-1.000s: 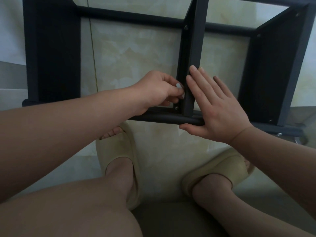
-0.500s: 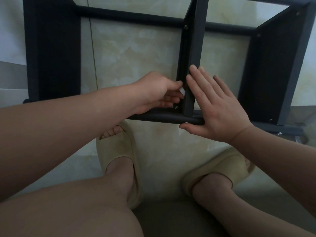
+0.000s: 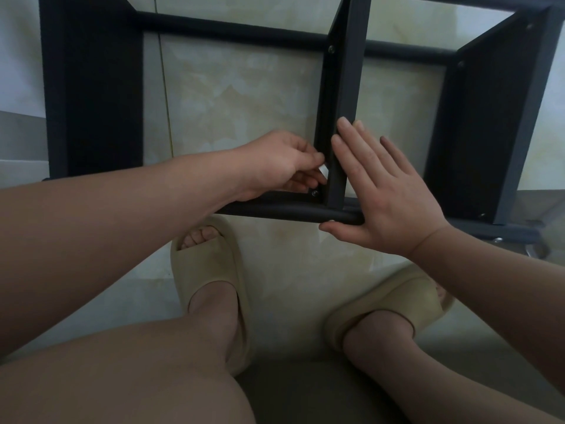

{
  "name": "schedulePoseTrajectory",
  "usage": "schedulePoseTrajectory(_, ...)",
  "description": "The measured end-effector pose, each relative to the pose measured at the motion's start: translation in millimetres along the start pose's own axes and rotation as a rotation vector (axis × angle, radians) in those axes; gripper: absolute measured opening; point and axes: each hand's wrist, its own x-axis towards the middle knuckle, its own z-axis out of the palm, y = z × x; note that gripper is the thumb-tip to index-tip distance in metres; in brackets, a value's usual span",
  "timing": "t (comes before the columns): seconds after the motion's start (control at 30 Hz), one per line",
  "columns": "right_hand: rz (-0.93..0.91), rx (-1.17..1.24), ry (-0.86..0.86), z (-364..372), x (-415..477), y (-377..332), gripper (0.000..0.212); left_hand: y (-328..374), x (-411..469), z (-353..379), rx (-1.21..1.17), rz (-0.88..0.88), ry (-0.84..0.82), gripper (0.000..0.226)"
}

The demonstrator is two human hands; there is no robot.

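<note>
A dark metal rack frame (image 3: 91, 96) lies on the tiled floor. Its middle panel (image 3: 339, 87) meets the front tube (image 3: 275, 211) at a corner with a screw (image 3: 314, 193). My left hand (image 3: 281, 162) has curled fingers, and thumb and fingertips pinch together against the panel's left face just above that screw. What they pinch is hidden. My right hand (image 3: 385, 194) lies flat with straight fingers against the panel's right side, its thumb under the front tube.
The right panel (image 3: 489, 117) and rear tube (image 3: 244, 24) close off the frame's bays. My feet in beige slippers (image 3: 211, 270) stand on the floor just in front of the front tube. A grey seat edge (image 3: 290, 393) is below me.
My left fingers have shifted slightly at the corner, curling tighter towards the screw. The right hand and the frame have not moved.
</note>
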Motion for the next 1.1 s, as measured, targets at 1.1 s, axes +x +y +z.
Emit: schedulePoseTrajectory(1.1, 0.008, -0.013, -0.023, -0.4, 0.2, 0.3, 0.104, -8.2, -8.7, -23.6, 0.342, 0.057, -0.144, 0.015)
